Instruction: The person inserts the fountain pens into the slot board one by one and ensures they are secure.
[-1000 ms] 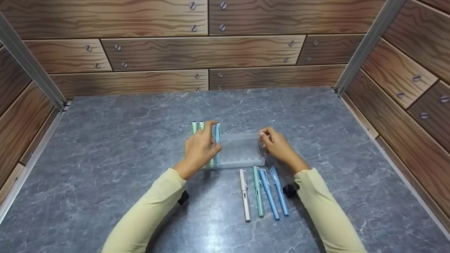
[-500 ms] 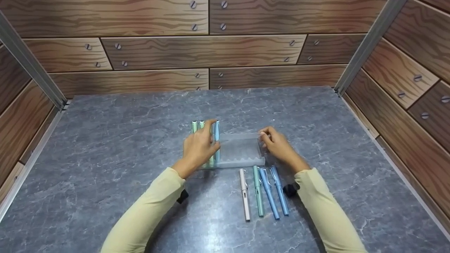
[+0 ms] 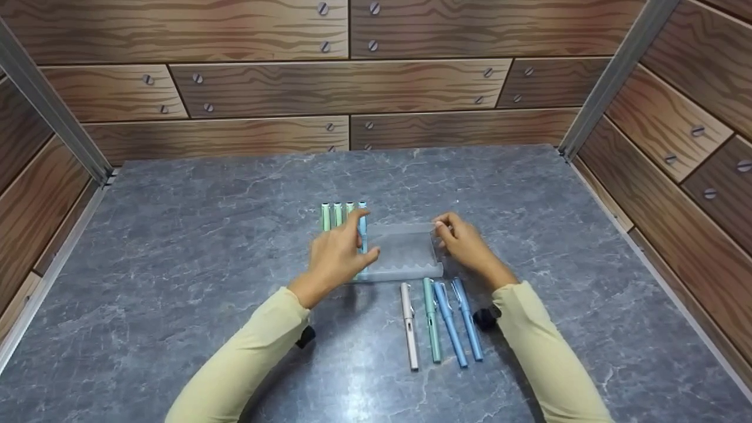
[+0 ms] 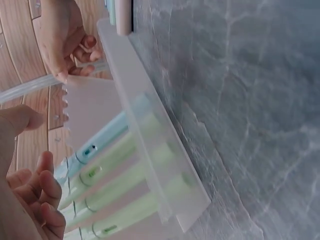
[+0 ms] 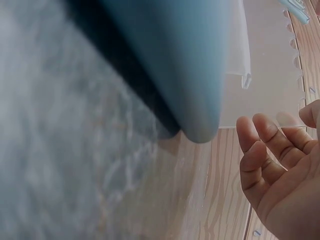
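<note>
A clear plastic pen tray point(image 3: 405, 274) with a notched edge lies mid-table in the head view. Three light green pens point(image 3: 326, 218) and a light blue pen point(image 3: 362, 229) sit side by side in its left part. Over these pens is my left hand point(image 3: 336, 251), thumb and index finger spread apart, holding nothing. In the left wrist view its other fingers point(image 4: 47, 192) bend loosely beside the light blue pen point(image 4: 92, 147). My right hand point(image 3: 468, 245) pinches the tray's far right corner between thumb and fingers; the right wrist view shows the fingertips point(image 5: 245, 127) at that edge.
In front of the tray, a pale grey pen point(image 3: 409, 329), a teal pen point(image 3: 432, 323) and two blue pens point(image 3: 451, 329) lie on the marbled table point(image 3: 205, 235). Wood-patterned walls point(image 3: 341, 88) enclose the back and sides.
The light blue pen has settled in line beside the green ones. My left hand has let go of it and drawn back slightly, uncovering the third green pen's top. The right hand stays put.
</note>
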### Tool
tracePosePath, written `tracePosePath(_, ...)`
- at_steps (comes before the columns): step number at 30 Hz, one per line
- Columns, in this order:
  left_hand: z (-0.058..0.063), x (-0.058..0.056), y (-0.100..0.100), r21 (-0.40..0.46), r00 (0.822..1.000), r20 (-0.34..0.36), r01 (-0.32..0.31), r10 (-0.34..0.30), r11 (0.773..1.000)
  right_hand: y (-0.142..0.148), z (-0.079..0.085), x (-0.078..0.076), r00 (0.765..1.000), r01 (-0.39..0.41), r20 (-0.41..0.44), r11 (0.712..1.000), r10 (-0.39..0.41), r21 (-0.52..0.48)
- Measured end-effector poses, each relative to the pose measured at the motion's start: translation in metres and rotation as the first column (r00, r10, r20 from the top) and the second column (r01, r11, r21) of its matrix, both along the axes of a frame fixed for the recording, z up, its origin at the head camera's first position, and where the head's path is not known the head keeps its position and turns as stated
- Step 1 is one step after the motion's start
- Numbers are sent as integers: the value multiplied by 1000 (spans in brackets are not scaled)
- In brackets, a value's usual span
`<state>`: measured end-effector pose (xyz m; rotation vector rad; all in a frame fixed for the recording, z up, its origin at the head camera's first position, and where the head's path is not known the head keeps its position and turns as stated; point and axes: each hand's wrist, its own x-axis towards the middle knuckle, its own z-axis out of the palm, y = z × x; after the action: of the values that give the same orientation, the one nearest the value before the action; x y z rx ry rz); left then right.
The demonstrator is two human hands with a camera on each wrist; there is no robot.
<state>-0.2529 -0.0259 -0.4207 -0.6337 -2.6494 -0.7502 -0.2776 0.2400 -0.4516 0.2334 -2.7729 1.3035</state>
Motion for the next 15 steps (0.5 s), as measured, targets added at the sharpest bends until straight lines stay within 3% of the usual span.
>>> tracePosePath(8, 2, 6, 6, -4, 998, 61, 8, -8, 1000, 0, -1, 0, 1000, -11, -3, 1000, 11, 0)
tracePosePath(15, 0, 12, 10, -3, 998, 32, 45, -45, 999, -1, -1, -1, 1000, 3, -11, 1000, -3, -11)
